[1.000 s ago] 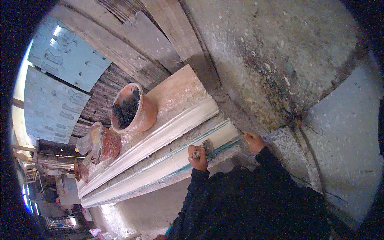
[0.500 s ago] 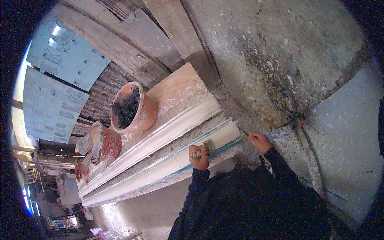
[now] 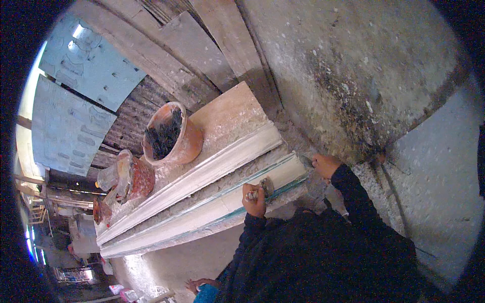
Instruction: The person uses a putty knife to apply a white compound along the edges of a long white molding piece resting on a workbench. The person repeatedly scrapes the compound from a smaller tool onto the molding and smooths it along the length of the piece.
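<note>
My left hand [image 3: 254, 202] is closed around a lumpy, grey-white smeared thing [image 3: 263, 186] whose kind I cannot make out. It is just above a long white strip [image 3: 222, 203] with green edges, which looks like a plaster moulding in its mould. My right hand [image 3: 326, 165] is closed on a small trowel-like tool, its thin grey blade [image 3: 306, 160] by the strip's right end. The fingers hide its handle. Beyond lies a second long white moulding [image 3: 202, 174], parallel to the first.
Along the bench's [image 3: 237, 108] far side stand an orange bucket [image 3: 194, 139] with black fibres, a red bucket [image 3: 144, 178] and a clear plastic bottle [image 3: 107, 178]. A stained wall [image 3: 353, 76] rises at the right. Another person's hand [image 3: 198, 285] with a blue sleeve shows at the lower edge.
My right hand has shifted slightly left and up, with the blade nearer the strip's end. My left hand has moved slightly right. Another person's hand has come into view below.
</note>
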Available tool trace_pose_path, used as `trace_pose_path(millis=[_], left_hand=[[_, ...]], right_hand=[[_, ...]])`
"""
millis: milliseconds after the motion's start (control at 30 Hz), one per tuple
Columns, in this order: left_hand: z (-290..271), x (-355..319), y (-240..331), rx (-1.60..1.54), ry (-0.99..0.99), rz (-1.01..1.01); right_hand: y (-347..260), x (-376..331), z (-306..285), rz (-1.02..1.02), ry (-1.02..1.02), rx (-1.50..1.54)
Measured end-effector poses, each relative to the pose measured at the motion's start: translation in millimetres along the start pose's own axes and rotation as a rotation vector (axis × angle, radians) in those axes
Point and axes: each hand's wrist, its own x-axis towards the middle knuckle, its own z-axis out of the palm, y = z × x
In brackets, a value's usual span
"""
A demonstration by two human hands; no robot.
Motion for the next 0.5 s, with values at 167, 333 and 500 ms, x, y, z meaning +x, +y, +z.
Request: trace_pose_path(millis=[167, 333, 500], left_hand=[[-1, -7, -17, -0.199, -0.013, -0.100], [-1, 11, 1, -0.340, -0.023, -0.094], [46, 38, 8, -0.325, -0.119, 0.025]], right_hand=[[-10, 16, -15, 0.032, -0.057, 0.094], [-4, -18, -4, -0.296, 0.266, 0.189], [-17, -35, 5, -0.270, 0.586, 0.040]])
